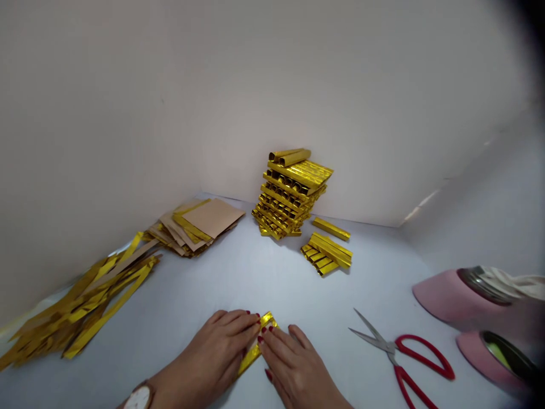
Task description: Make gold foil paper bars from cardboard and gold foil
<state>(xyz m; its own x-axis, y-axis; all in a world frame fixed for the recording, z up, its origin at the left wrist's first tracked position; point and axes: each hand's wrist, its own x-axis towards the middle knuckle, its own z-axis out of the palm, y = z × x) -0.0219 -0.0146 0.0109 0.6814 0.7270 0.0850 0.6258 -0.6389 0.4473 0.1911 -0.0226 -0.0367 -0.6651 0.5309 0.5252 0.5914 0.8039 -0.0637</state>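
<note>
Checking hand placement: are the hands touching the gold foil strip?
Touching. The head view shows the left hand and the right hand with fingertips resting on the gold foil strip near its bend.

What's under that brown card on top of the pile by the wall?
The top brown cardboard square rests on more cardboard squares with gold foil strips between them. The lower layers are mostly covered, so how many there are cannot be seen.

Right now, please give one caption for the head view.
Left hand and right hand press a gold foil strip beside red-handled scissors.
</note>
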